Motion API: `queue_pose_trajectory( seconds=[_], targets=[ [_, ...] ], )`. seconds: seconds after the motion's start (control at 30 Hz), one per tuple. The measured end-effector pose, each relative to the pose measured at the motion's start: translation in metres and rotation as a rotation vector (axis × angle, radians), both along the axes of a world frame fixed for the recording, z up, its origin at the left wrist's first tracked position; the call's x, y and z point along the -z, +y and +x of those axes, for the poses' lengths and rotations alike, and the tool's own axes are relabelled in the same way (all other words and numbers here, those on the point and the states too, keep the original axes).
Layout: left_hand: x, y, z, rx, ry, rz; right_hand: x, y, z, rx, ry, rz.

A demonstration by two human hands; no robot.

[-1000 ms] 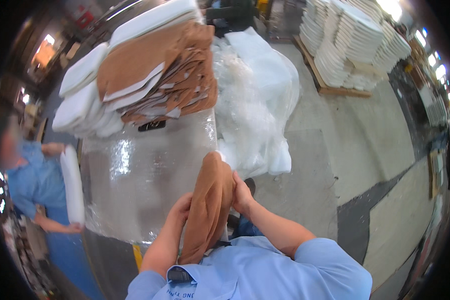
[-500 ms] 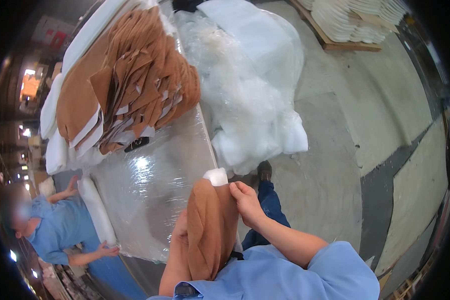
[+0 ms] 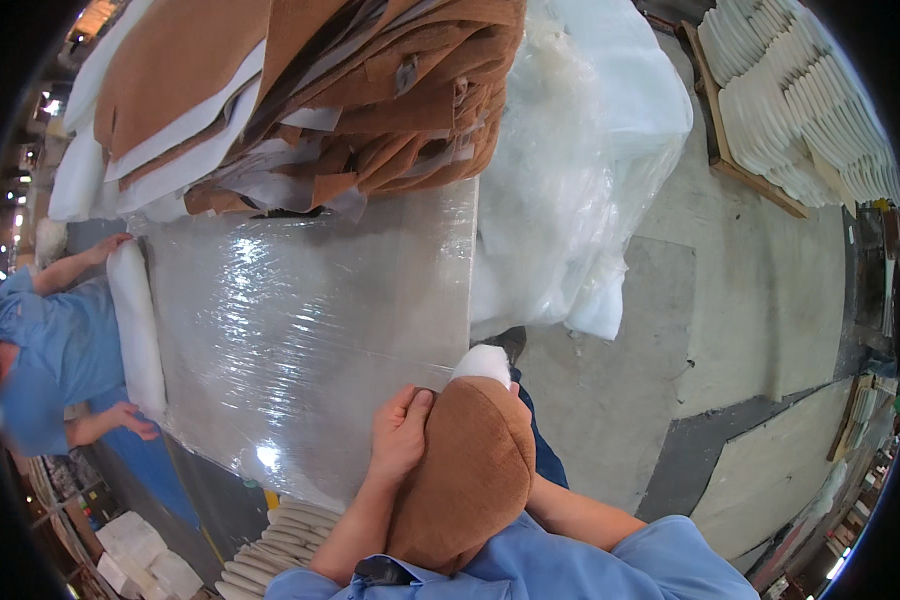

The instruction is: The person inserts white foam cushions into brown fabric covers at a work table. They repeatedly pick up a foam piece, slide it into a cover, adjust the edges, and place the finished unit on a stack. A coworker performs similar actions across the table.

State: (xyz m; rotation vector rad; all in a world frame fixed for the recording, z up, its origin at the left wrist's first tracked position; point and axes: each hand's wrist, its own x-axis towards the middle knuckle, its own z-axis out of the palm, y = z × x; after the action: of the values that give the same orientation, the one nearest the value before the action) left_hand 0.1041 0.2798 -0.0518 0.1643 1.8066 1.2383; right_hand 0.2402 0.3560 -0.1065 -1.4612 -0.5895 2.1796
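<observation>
Mostly wrapped, one end bare

From where I stand, the brown cover is held up in front of a light blue shirt, at the near end of the film-wrapped table. It looks rounded out and full, so I'd judge the larger part of the covering done. A lump of white padding pokes out at the end away from the shirt, and that bare tip seems to be what is left on this piece. The left hand has its grip closed on the cover's left edge, near the white. The right hand is mostly hidden behind the cover, so how its grip stands I can't make out.

Plenty more lies about: a heap of loose brown covers at the table's far end, seemingly unfilled, with white pads to its left. Off to the left, a co-worker has a long white pad between them and the table.
</observation>
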Motion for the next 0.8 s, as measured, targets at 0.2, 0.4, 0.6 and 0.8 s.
queue_pose_trajectory(
  seconds=[0.2, 0.4, 0.6, 0.8],
  targets=[
    [-0.001, 0.019, -0.004, 0.01, 0.121, -0.034, 0.001, -0.009, 0.004, 0.038, 0.109, -0.047],
    [0.004, 0.035, -0.003, 0.005, 0.134, 0.023, 0.0, -0.019, 0.007, -0.005, 0.066, -0.035],
    [0.014, 0.038, -0.007, 0.022, 0.149, 0.032, 0.0, -0.025, 0.008, -0.024, 0.038, -0.024],
    [0.017, 0.043, -0.01, 0.054, 0.167, 0.02, 0.001, -0.033, 0.008, -0.039, 0.029, -0.016]
  ],
)
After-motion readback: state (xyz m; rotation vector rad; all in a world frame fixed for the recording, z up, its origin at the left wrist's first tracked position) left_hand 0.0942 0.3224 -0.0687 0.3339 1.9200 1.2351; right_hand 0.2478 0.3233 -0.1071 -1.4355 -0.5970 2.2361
